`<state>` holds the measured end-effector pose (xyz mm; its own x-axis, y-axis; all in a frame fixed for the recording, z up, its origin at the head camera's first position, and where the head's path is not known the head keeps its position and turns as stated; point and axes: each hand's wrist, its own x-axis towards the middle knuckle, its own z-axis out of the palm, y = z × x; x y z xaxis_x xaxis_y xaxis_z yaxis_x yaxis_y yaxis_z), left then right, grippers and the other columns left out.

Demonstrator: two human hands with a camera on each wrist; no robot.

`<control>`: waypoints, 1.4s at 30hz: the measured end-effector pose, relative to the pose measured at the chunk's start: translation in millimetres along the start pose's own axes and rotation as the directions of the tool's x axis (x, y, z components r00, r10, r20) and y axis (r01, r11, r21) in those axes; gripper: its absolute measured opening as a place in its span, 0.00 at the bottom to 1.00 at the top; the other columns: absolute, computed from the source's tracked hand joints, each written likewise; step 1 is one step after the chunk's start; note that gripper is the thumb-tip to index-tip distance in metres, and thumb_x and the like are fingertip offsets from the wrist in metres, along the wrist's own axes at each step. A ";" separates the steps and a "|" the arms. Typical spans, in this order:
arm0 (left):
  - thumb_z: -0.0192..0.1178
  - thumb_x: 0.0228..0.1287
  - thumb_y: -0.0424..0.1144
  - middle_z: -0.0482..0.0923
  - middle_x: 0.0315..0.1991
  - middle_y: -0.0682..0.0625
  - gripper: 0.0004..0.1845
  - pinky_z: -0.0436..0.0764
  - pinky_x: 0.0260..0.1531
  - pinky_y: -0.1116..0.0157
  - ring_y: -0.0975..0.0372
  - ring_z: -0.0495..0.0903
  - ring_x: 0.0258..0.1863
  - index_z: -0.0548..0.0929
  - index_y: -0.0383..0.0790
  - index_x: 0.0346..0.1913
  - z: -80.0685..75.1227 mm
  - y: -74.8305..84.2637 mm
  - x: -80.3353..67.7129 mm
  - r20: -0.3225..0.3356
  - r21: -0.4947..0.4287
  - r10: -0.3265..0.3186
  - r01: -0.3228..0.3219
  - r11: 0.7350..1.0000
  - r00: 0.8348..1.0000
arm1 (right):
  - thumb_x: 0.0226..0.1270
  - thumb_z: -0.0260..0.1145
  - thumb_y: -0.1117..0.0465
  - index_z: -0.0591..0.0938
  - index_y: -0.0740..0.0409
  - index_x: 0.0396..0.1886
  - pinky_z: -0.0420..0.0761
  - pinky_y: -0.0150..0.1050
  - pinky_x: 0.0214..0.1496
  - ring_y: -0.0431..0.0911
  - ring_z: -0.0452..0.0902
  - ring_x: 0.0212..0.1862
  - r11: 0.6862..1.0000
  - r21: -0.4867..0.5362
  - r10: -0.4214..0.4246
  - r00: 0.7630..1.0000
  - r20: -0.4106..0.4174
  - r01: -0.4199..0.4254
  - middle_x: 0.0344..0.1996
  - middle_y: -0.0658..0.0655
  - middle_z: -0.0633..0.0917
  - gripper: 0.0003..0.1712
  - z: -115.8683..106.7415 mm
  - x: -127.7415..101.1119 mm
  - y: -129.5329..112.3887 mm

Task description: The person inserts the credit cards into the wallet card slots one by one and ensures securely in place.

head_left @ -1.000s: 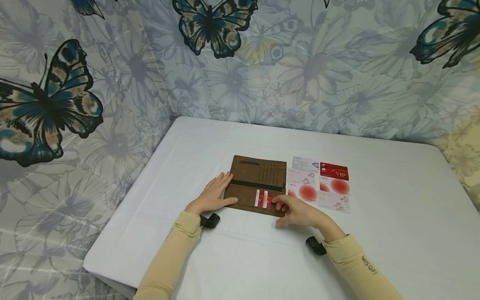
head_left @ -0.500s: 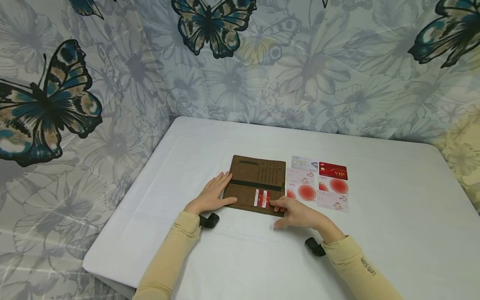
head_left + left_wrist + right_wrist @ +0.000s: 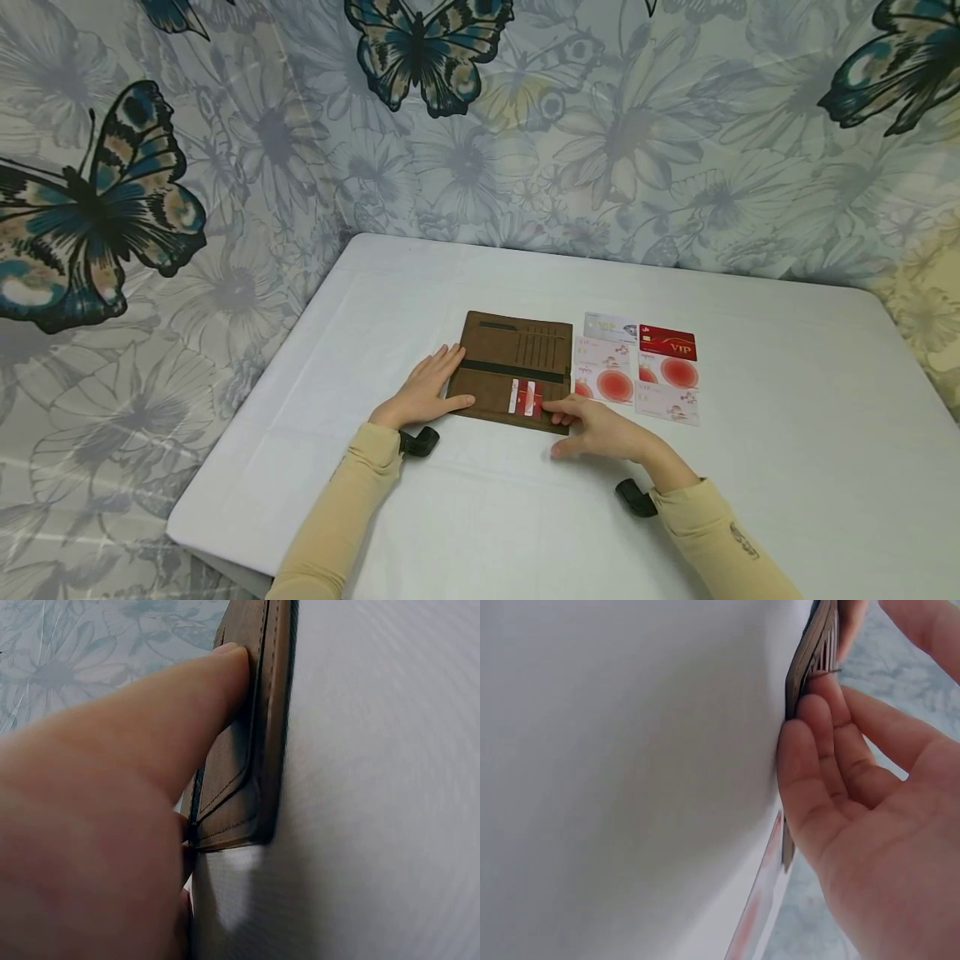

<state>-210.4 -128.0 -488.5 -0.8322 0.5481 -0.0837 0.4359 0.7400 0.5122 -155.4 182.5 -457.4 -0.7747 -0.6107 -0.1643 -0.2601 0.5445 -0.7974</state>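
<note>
The wallet (image 3: 514, 370) lies open on the white tabletop (image 3: 787, 417), near its middle, brown and long, with two rows of card slots. My left hand (image 3: 424, 393) rests flat on its left edge, fingers straight and close together, thumb along the near flap, holding it down. My right hand (image 3: 600, 427) sits at the near right corner; its fingers (image 3: 817, 761) are lightly curled against the wallet's edge, the fingertips touching the red and white cards (image 3: 526, 397) that stick up from the near slots. I judge I am seating a card. Next comes a card from the loose cards (image 3: 641, 368) laid just right of the wallet.
</note>
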 end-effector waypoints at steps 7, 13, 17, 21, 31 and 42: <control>0.53 0.64 0.58 0.38 0.73 0.46 0.45 0.37 0.66 0.56 0.57 0.35 0.71 0.44 0.40 0.73 1.9 -2.4 1.3 -0.003 0.005 -0.003 0.003 1.000 1.000 | 0.54 0.72 0.58 0.71 0.68 0.60 0.71 0.48 0.56 0.54 0.72 0.53 0.995 0.099 -0.001 1.000 0.008 0.000 0.53 0.60 0.76 0.36 -5.4 -9.8 5.1; 0.52 0.64 0.60 0.37 0.73 0.48 0.46 0.35 0.66 0.57 0.60 0.33 0.71 0.42 0.42 0.74 1.6 -3.1 2.6 0.017 0.016 -0.011 0.011 1.000 1.000 | 0.55 0.71 0.58 0.70 0.67 0.61 0.69 0.49 0.58 0.56 0.70 0.56 0.990 0.144 -0.004 1.000 0.008 0.003 0.57 0.63 0.74 0.35 -8.9 -17.6 8.2; 0.52 0.63 0.60 0.37 0.73 0.47 0.46 0.36 0.66 0.57 0.59 0.33 0.71 0.42 0.41 0.73 1.4 -3.2 2.4 0.012 0.011 -0.005 0.005 1.000 1.000 | 0.55 0.72 0.59 0.71 0.67 0.60 0.70 0.50 0.57 0.55 0.72 0.55 0.988 0.152 0.007 1.000 -0.031 -0.002 0.56 0.62 0.75 0.35 -12.4 -22.5 11.0; 0.52 0.64 0.60 0.37 0.73 0.47 0.46 0.36 0.66 0.57 0.59 0.33 0.71 0.42 0.42 0.74 1.6 -3.2 2.2 0.012 0.014 -0.009 0.009 1.000 1.000 | 0.55 0.71 0.58 0.72 0.65 0.60 0.71 0.50 0.56 0.54 0.72 0.54 0.990 0.137 0.046 0.996 -0.076 -0.035 0.54 0.60 0.76 0.33 -18.0 -27.4 15.1; 0.53 0.64 0.58 0.38 0.73 0.46 0.46 0.37 0.66 0.56 0.57 0.35 0.71 0.43 0.39 0.73 -0.7 0.2 0.8 0.014 0.007 -0.006 0.006 1.000 1.000 | 0.56 0.70 0.58 0.73 0.63 0.60 0.70 0.51 0.57 0.56 0.71 0.56 0.980 0.172 0.128 0.978 -0.162 -0.100 0.54 0.61 0.76 0.32 -36.5 -35.1 22.2; 0.52 0.64 0.59 0.38 0.73 0.45 0.46 0.37 0.66 0.55 0.56 0.35 0.71 0.43 0.39 0.73 -0.9 -1.3 2.7 0.025 0.003 -0.006 0.006 1.000 1.000 | 0.57 0.70 0.58 0.69 0.65 0.62 0.74 0.41 0.54 0.59 0.69 0.57 0.978 0.190 0.141 0.953 -0.268 -0.091 0.59 0.63 0.71 0.35 -57.7 -39.3 30.0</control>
<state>-213.6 -127.9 -488.7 -0.8257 0.5535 -0.1083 0.4321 0.7443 0.5092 -166.0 256.0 -441.4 -0.9294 -0.3511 -0.1133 -0.0743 0.4789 -0.8747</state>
